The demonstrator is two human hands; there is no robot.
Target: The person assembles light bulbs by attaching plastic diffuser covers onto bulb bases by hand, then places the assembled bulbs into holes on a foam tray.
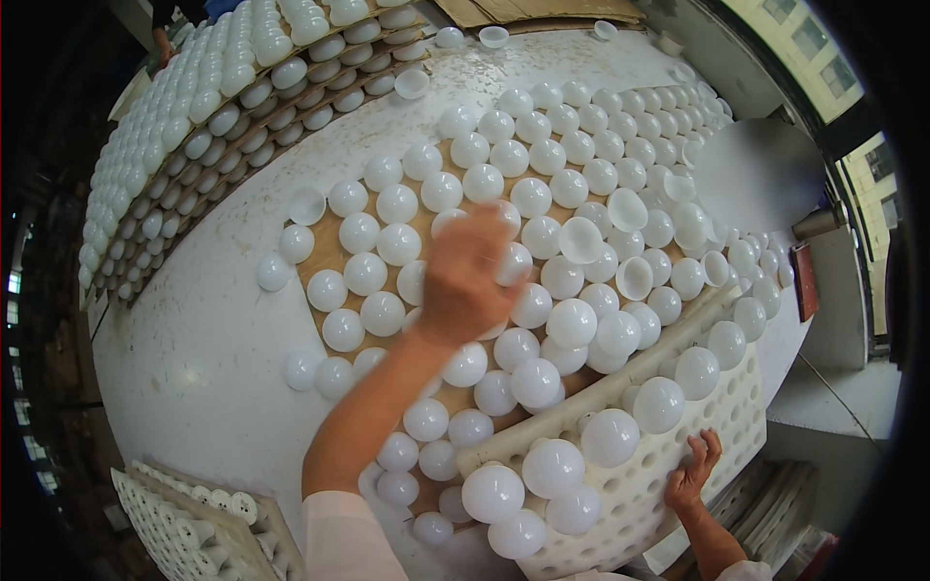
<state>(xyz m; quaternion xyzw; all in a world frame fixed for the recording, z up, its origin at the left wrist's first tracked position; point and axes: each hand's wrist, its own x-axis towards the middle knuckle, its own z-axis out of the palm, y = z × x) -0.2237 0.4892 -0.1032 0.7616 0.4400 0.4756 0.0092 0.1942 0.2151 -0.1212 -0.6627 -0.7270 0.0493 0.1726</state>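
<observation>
My left hand (475, 276), blurred by motion, reaches in among rows of glossy white bulb covers (532, 197) on a brown cardboard sheet (325, 250). A cover lies right beside its fingers; whether it grips one cannot be made out. My right hand (692, 473) rests with fingers apart on an off-white board (630, 518) full of round holes. Along the far and left parts of this board sit several larger-looking covers (610, 439). A few covers are tipped over, showing their hollow insides, such as the tilted cover (581, 240).
Stacked layers of white covers (223, 121) on cardboard stand at the far left of the white table (184, 368). Flat cardboard (542, 12) lies at the back. A rack of white parts (194, 533) is at lower left. Another person's arm (163, 41) shows at top left.
</observation>
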